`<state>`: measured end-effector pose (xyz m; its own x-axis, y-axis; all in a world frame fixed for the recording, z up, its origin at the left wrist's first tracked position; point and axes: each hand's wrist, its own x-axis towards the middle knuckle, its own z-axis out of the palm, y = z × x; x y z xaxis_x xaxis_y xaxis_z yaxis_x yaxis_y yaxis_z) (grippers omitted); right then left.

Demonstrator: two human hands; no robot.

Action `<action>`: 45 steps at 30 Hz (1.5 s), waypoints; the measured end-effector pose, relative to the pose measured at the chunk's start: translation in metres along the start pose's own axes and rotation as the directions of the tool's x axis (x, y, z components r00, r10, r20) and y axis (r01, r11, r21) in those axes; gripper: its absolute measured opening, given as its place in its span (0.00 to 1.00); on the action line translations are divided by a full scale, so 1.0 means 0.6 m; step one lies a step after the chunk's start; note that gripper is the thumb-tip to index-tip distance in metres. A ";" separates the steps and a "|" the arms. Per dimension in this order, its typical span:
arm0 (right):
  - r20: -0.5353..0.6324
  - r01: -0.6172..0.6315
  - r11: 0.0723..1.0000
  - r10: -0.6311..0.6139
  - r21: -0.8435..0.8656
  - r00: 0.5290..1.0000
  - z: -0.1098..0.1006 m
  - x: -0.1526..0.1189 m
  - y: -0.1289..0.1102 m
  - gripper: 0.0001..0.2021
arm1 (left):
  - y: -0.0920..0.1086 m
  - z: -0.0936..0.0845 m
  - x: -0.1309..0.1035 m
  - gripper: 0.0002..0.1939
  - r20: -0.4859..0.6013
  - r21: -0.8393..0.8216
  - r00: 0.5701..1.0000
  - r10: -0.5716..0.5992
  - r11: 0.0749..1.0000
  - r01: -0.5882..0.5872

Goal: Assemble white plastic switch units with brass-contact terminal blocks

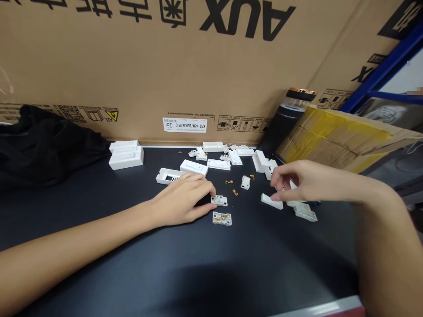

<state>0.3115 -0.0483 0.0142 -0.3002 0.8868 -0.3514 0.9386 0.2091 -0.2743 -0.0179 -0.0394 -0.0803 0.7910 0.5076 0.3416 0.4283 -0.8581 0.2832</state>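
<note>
On a black tabletop [139, 268], a white base [222, 219] fitted with brass-coloured pieces is seen nearest, lying flat and untouched just below the left hand [185, 200]. By that hand a small white plate [219, 200] is pinched at its left end between thumb and forefinger, the rest of it left exposed to the right of the fingertips. The right hand [289, 182] is held bent at the wrist, its thumb and forefinger spread apart with nothing between them; a white block [271, 201] is placed directly under the thumb tip, though whether it is touched cannot be told. Pale plastic pieces [306, 212] are partly covered by the same hand. Between the hands, loose brass-coloured contacts [235, 192] and a white clip [245, 182] are scattered. Farther back, an open white housing [168, 176] is set beside a closed white housing [194, 167], with three white cases [126, 155] grouped near a black cloth [49, 145]. A dark bottle [280, 125] is leaned at the right, and the scene is backed by a large printed carton [148, 70].
</note>
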 end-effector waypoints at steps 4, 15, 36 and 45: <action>0.036 -0.007 0.995 0.011 -0.102 0.999 0.015 0.007 0.001 0.18 | 0.001 -0.001 -0.002 0.10 0.003 -0.001 1.000 -0.006 1.000 0.006; -0.169 0.295 0.955 -0.293 -0.009 0.941 0.025 0.015 -0.068 0.12 | -0.001 -0.002 0.000 0.09 -0.016 0.017 0.999 0.052 0.999 -0.052; -0.137 0.640 0.764 -0.644 -0.079 0.752 0.070 0.051 -0.104 0.10 | -0.006 0.001 0.001 0.11 -0.034 0.044 0.994 0.106 0.994 -0.105; -0.152 0.661 0.745 -0.666 -0.090 0.730 0.069 0.050 -0.103 0.11 | -0.005 0.000 0.000 0.11 -0.034 0.053 0.994 0.103 0.993 -0.101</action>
<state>0.2373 -0.0520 -0.0165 -0.8187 0.5708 0.0627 0.5160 0.7792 -0.3558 -0.0194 -0.0367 -0.0813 0.8159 0.4185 0.3989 0.3685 -0.9081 0.1989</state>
